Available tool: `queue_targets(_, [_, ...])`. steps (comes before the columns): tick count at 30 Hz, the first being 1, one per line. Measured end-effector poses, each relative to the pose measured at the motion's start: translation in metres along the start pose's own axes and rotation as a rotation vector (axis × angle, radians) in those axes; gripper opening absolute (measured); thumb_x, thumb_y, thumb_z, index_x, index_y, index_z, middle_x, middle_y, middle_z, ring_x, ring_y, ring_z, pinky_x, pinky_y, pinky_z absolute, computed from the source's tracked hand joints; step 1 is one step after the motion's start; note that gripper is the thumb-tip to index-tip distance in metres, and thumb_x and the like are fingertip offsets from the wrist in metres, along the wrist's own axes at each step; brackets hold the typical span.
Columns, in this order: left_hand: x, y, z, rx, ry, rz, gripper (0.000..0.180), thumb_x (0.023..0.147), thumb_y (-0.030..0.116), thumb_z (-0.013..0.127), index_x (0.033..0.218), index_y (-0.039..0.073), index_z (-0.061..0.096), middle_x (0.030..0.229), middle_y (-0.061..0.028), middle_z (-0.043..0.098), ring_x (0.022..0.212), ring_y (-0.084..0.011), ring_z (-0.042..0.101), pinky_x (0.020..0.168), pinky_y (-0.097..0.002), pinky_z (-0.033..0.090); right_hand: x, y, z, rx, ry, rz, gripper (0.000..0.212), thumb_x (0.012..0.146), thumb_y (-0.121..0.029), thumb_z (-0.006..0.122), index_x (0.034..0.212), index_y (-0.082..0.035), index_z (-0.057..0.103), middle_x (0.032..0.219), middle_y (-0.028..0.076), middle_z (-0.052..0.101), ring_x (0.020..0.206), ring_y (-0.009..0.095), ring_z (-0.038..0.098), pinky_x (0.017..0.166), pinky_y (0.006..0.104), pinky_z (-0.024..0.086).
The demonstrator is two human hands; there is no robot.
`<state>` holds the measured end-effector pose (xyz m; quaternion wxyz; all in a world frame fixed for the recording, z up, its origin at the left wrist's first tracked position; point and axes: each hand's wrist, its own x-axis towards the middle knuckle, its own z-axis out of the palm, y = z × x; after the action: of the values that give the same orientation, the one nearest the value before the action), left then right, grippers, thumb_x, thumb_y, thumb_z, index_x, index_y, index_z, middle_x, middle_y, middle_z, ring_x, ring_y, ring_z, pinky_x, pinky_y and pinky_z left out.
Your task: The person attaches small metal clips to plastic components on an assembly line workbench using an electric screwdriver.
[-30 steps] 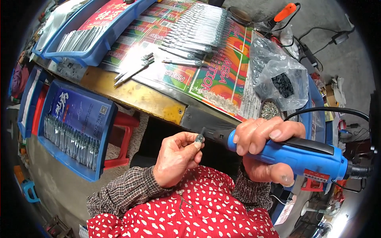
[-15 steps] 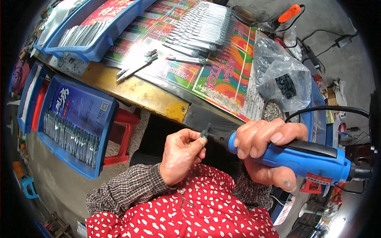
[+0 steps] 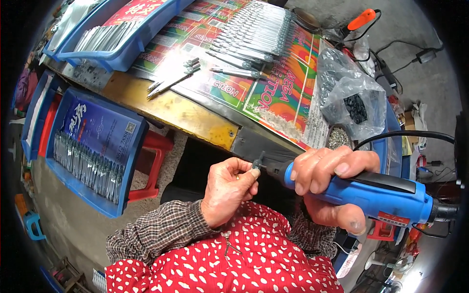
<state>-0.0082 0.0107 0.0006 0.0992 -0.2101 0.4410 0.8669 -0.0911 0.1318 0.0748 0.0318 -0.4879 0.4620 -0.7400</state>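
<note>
My left hand pinches a small dark grey-green plastic piece between thumb and fingers, above my lap and in front of the table edge. A thin stem sticks up from that piece; its lower end is hidden in my fingers. Wrapped round a blue electric screwdriver is my right hand. The screwdriver lies nearly level, and its tip meets or almost meets the plastic piece from the right. On the table lie rows of slim silvery tools with dark ends, and a few similar ones sit nearer me.
A blue tray with slim metal pieces stands on the table's left. Below it, another blue tray of similar pieces rests on a red stool. Right of the table top are a plastic bag of black parts and a dish of small metal parts.
The view has shifted slightly, so the table and trays sit a little differently. My left hand with the plastic piece appears slightly further right; both hands keep their hold.
</note>
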Motion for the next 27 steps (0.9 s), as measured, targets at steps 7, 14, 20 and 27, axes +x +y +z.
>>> queue_targets(7, [-0.001,0.001,0.001,-0.019,0.017,0.011,0.012,0.085,0.008,0.057,0.084,-0.003,0.054,0.061,-0.0023,0.055,0.048,-0.0046,0.048,0.043,-0.0165,0.039,0.004,0.004,-0.001,0.072,-0.021,0.009,0.063,0.065,-0.042,0.073,0.099,-0.001,0.041,0.068,0.01,0.051,0.055,0.02,0.052,0.052,0.0336,0.045])
queue_targets(14, [0.001,-0.001,0.004,0.003,0.062,0.03,0.01,0.085,0.007,0.057,0.082,-0.003,0.054,0.06,-0.0022,0.055,0.048,-0.005,0.048,0.043,-0.017,0.039,0.011,0.011,0.007,-0.014,0.013,0.069,0.06,0.074,-0.052,0.065,0.096,-0.003,0.039,0.065,0.006,0.048,0.049,0.016,0.049,0.045,0.029,0.042])
queue_targets(20, [-0.002,0.002,0.004,-0.032,0.044,0.008,0.01,0.084,0.007,0.057,0.082,-0.002,0.054,0.06,-0.0024,0.055,0.049,-0.0051,0.049,0.044,-0.017,0.04,0.015,0.01,0.001,-0.036,-0.107,0.102,0.064,0.071,-0.053,0.067,0.098,-0.002,0.04,0.064,0.007,0.048,0.049,0.017,0.05,0.045,0.0295,0.042])
queue_targets(27, [0.0,-0.001,0.002,-0.044,0.04,0.014,0.011,0.084,0.008,0.058,0.082,-0.002,0.054,0.061,-0.0021,0.055,0.05,-0.0051,0.049,0.044,-0.0171,0.04,0.018,0.009,0.0,0.068,-0.162,0.088,0.063,0.07,-0.051,0.07,0.098,-0.002,0.041,0.064,0.006,0.049,0.049,0.017,0.05,0.047,0.0298,0.043])
